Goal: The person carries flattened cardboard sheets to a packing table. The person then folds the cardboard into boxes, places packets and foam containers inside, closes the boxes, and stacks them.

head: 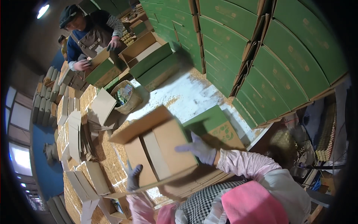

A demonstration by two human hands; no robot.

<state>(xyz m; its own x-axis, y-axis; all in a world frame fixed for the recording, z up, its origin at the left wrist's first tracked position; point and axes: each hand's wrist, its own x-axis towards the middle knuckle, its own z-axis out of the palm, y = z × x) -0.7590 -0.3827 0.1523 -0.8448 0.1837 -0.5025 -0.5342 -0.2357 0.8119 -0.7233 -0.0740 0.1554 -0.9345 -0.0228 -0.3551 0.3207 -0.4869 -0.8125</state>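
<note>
An open cardboard carton [167, 145] is tilted in front of me, its brown inside facing up and a narrow dark gap running between its inner flaps. My left hand [134, 177], in a grey glove, grips its lower left edge with the thumb inside. At the right wall, my gloved right hand [199, 148] holds on with fingers reaching over into the carton. A green printed flat carton [215, 127] lies beyond my right hand, partly hidden by it. Below the held carton is a stack of flat cardboard [193, 183], partly covered by it.
Green cartons [229, 42] form a tall wall at the right. Across from me a co-worker [92, 39] handles another green carton [103, 71]. A basket [127, 96] of small packets stands between us. Grey cardboard pieces [75, 137] lie on the husk-like filling [103, 148] at left.
</note>
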